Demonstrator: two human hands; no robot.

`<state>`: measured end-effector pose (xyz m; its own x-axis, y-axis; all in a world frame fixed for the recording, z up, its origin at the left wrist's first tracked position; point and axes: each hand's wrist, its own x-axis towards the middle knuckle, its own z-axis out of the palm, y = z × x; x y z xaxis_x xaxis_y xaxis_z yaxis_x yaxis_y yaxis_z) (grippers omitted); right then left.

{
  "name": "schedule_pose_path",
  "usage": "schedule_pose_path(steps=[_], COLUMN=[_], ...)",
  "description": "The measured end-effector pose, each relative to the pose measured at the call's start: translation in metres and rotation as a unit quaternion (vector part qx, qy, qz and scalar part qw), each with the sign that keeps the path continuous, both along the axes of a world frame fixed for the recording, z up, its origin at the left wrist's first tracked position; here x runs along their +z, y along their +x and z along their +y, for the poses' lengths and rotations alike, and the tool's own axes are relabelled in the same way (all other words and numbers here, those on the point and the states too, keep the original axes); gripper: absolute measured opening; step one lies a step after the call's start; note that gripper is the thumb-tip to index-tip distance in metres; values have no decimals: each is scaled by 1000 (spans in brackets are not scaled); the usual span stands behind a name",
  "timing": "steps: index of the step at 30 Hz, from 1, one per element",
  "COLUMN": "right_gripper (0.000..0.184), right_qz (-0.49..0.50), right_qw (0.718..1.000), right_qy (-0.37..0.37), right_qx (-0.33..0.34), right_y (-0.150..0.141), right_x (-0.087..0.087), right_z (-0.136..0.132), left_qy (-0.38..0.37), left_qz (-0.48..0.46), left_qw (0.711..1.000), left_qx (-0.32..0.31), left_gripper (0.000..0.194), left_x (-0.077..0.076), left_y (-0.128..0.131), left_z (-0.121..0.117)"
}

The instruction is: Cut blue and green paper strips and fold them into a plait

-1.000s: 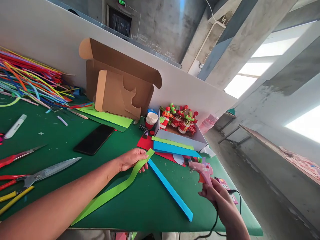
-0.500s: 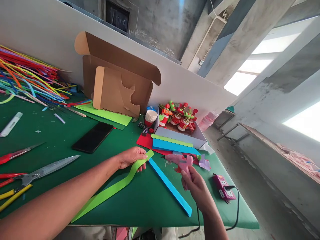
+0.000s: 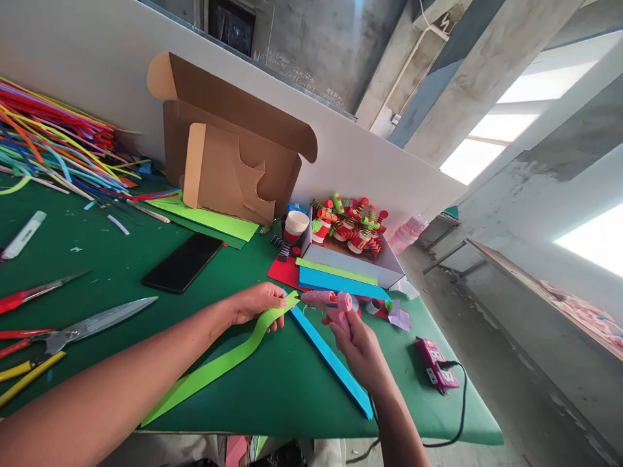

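Note:
My left hand pinches the upper end of a green paper strip, whose long tail curves down to the table's front edge. From the same pinched end a blue paper strip slants down to the right; the fingers partly hide where the two meet. My right hand is wrapped round a pink hot glue gun. Its nozzle points left, at or very close to the tip of the green strip. Whether glue is coming out is too small to tell.
Scissors and a black phone lie on the left of the green table. Behind are a cardboard box, paper cups and a box of red and green figures. A purple power block with a cable lies right.
My right hand has brought the glue gun leftward, so its nozzle now reaches the end of the green strip. My left hand stays nearly still with the strips.

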<state>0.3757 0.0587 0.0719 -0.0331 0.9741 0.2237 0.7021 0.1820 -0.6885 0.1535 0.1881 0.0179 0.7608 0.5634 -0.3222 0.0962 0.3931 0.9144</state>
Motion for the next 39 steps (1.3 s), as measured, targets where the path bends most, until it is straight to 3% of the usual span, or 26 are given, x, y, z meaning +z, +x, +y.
schedule_pose_path(steps=[5,10,18,27,39], right_gripper=[45,41,35,60,50], right_qz=[-8,50,74,167,128], right_qw=[999,998,996,983,989], right_qy=[-31,-41,-33,-72,-66], right_qx=[2,2,-37,-30,-41], right_y=[3,-2,-7,-1,-5], right_x=[-2,-3,-3,-10,-10], right_z=[1,-1,-1,1,1], left_qy=[0,1,3,6,6], left_qz=[1,8,15,12,1], left_qw=[1000,1000,1000,1000,1000], left_qx=[-2,-8,1,1,-4], left_gripper=[42,42,44,44,48], left_x=[-1,-2,-2,-2,-3], left_y=[0,0,1,1,0], left_z=[0,0,0,0,0])
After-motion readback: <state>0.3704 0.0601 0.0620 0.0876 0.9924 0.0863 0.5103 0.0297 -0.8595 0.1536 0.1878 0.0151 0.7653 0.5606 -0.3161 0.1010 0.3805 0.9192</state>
